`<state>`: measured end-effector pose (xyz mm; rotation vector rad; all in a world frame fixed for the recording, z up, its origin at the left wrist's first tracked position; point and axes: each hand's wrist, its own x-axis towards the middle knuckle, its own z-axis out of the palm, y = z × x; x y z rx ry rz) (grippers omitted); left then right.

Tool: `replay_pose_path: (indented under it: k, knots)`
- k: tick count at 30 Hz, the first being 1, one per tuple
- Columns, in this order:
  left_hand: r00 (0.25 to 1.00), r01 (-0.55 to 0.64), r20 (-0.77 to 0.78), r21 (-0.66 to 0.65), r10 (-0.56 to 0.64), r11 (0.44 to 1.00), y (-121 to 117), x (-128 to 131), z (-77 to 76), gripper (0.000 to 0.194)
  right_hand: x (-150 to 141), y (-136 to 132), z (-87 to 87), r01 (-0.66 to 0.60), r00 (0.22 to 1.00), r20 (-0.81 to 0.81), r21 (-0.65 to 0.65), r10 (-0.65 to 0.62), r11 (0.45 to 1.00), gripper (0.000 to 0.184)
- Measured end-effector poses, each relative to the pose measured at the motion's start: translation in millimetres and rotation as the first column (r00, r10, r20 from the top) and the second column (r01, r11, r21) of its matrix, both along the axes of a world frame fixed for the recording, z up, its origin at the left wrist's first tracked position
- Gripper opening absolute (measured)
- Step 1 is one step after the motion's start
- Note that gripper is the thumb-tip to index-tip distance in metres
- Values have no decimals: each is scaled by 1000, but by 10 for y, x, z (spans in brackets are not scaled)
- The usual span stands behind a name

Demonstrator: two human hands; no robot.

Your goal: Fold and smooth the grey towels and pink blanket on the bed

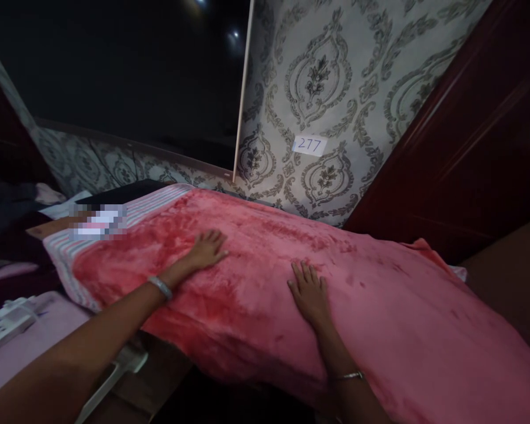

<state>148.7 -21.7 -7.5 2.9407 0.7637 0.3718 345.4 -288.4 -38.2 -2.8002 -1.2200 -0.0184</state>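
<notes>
A plush red-pink blanket [256, 277] lies spread over a long surface, with a striped border [159, 201] at its left end. My left hand [206, 249] rests flat on the darker red part, fingers spread, with a bracelet on the wrist. Farther right, my right hand [310, 291] presses palm down on the paler pink part, its fingers apart. Neither hand grips anything. Dark streaks show in the pile around both hands. The blanket's near edge hangs down over the front.
A large dark television screen [123, 70] stands behind the blanket. Patterned wallpaper bears a paper label [310, 145] reading 277. Dark red wood panelling [459, 129] rises at right. A blurred-out item [98, 222] lies on the striped border. At left is a white power strip [9, 321].
</notes>
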Motion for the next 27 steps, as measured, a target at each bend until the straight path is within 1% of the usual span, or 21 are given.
replay_pose_path:
  k: [1, 2, 3, 4, 5, 6, 7, 8, 9, 10, 11, 12, 13, 14, 15, 17, 20, 22, 25, 27]
  knots:
    - [996, 81, -34, -18, -81, 997, -194, 6, -38, 61, 0, -2, -3, -2, 1000, 2, 1, 2, 1000, 59]
    - [980, 184, -65, -47, -187, 982, -413, -10, -78, 69, 0, -4, -8, -6, 1000, 8, 5, 6, 1000, 59]
    - [956, 277, -83, -69, -282, 958, -646, -44, -115, 72, 1, -7, -15, -11, 1000, 16, 10, 10, 1000, 59]
    - [910, 396, -94, -97, -404, 913, -877, -92, -145, 73, 3, -11, -24, -15, 1000, 24, 16, 15, 1000, 59]
    - [821, 548, -83, -157, -564, 821, -1089, -145, -166, 81, 6, -15, -33, -18, 999, 31, 19, 17, 1000, 59]
    - [747, 645, -40, -201, -664, 737, -1264, -196, -174, 80, 8, -19, -42, -20, 999, 37, 21, 19, 1000, 59]
    - [679, 712, -3, -241, -734, 660, -1390, -236, -170, 76, 11, -23, -50, -20, 999, 43, 22, 20, 1000, 59]
    - [637, 747, 30, -271, -770, 607, -1459, -260, -155, 73, 13, -26, -57, -21, 999, 49, 22, 20, 1000, 59]
    - [635, 748, 46, -287, -771, 598, -1469, -267, -135, 69, 15, -29, -62, -24, 998, 55, 21, 22, 999, 59]
    - [661, 725, 42, -292, -749, 624, -1421, -257, -112, 66, 17, -31, -66, -26, 998, 60, 21, 24, 999, 59]
    - [707, 682, 21, -284, -707, 674, -1324, -238, -91, 65, 20, -32, -70, -27, 998, 65, 18, 26, 999, 59]
    - [762, 623, -10, -264, -648, 737, -1187, -216, -74, 65, 22, -32, -73, -28, 997, 66, 13, 27, 1000, 59]
    - [816, 552, -42, -235, -576, 800, -1021, -201, -63, 64, 24, -31, -76, -27, 998, 65, 4, 27, 1000, 59]
    - [860, 484, -70, -208, -506, 850, -835, -200, -56, 63, 28, -30, -80, -25, 998, 63, -7, 25, 1000, 59]
    - [895, 416, -90, -185, -437, 890, -641, -219, -54, 63, 32, -28, -85, -21, 998, 63, -17, 22, 1000, 59]
    - [947, 288, -102, -152, -305, 945, -257, -328, -59, 63, 42, -23, -102, -20, 997, 71, -29, 22, 999, 59]
    - [990, 88, -101, -118, -100, 989, 223, -639, -82, 57, 64, -19, -142, -23, 996, 87, -29, 26, 999, 59]
    - [994, -68, -97, -99, 58, 993, 444, -876, -109, 54, 79, -19, -174, -30, 995, 94, -22, 32, 999, 60]
    - [964, -258, -89, -78, 251, 963, 619, -1145, -153, 56, 97, -22, -215, -43, 993, 114, 6, 42, 999, 60]
    - [939, -339, -83, -60, 333, 939, 648, -1223, -168, 58, 105, -23, -233, -47, 992, 114, 10, 45, 999, 60]
